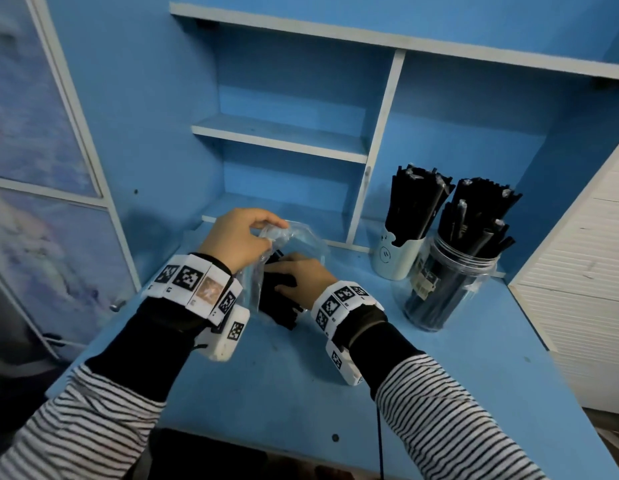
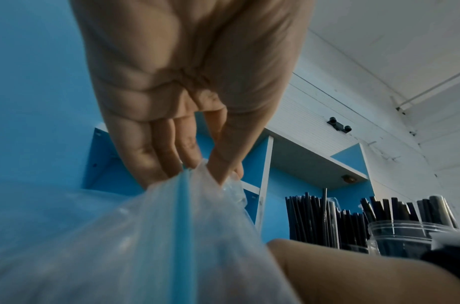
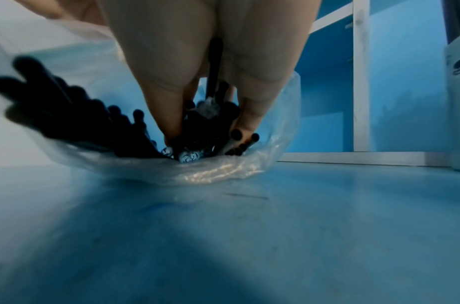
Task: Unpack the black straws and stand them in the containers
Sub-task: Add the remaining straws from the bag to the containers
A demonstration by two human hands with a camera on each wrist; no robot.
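Observation:
A clear plastic bag (image 1: 301, 237) of black straws (image 1: 278, 299) lies on the blue desk. My left hand (image 1: 240, 237) pinches the bag's upper edge (image 2: 197, 176) and holds it up. My right hand (image 1: 303, 273) reaches into the bag's mouth, its fingers (image 3: 169, 115) curled round a bunch of black straws (image 3: 208, 123). More loose straws (image 3: 68, 115) fan out to the left inside the bag. At the right, a white cup (image 1: 398, 254) and a clear jar (image 1: 446, 289) both stand packed with upright black straws (image 1: 474, 216).
The blue desk top (image 1: 284, 393) stretches toward me in front of the bag. A blue and white shelf unit (image 1: 284, 133) rises behind it. A white slatted cabinet (image 1: 585, 289) stands at the right, close to the jar.

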